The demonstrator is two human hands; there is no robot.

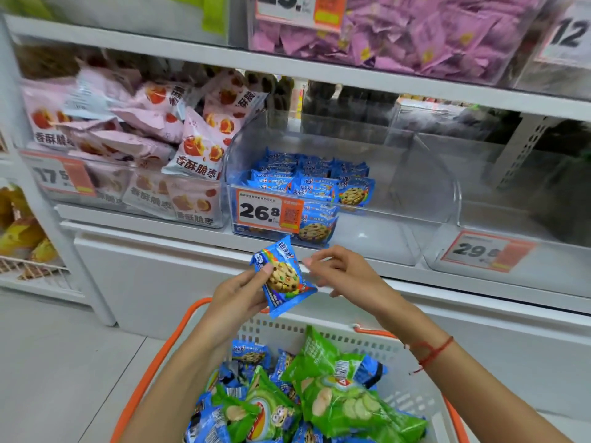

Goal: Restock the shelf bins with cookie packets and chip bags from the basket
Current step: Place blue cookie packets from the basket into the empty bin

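My left hand grips a blue cookie packet above the basket, in front of the shelf. My right hand hovers just right of the packet, its fingertips at the packet's upper right edge; whether they touch it is unclear. Below, a white basket with orange handles holds several blue cookie packets and green chip bags. On the shelf, a clear bin with a 26.8 price tag holds rows of the same blue cookie packets on its left side.
A bin of pink snack bags stands left of the cookie bin. To the right is a clear bin tagged 29.8. Purple packets fill a bin on the shelf above. A wire rack with yellow bags is at far left.
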